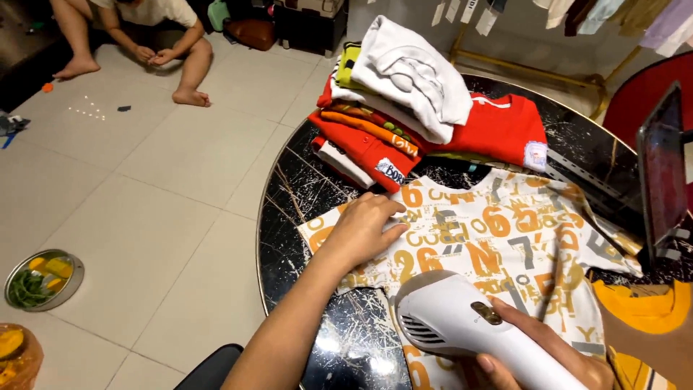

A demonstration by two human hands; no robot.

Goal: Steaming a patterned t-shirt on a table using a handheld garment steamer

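On the round black marbled tabletop point(303, 209), a white T-shirt point(498, 238) printed with orange, yellow and grey characters lies spread flat, neck toward twelve o'clock. The left hand point(364, 227) rests palm down on the shirt's sleeve at about nine o'clock, fingers stretched wide and flat, gripping nothing. The right hand point(541, 350), at about five o'clock, is wrapped around the handle of a white handheld steamer point(462, 321), whose rounded head sits over the shirt's lower half. At twelve o'clock, just beyond the collar, stands a pile of folded clothes point(390, 115) in red, orange and white, with a red shirt point(505, 126) beside it. At four o'clock lies a yellow garment point(642, 307). At three o'clock a tablet point(660, 170) stands upright. Off at eleven o'clock, a person point(144, 36) sits on the tiled floor point(159, 180), and a metal bowl of vegetables point(42, 278) rests at nine o'clock.
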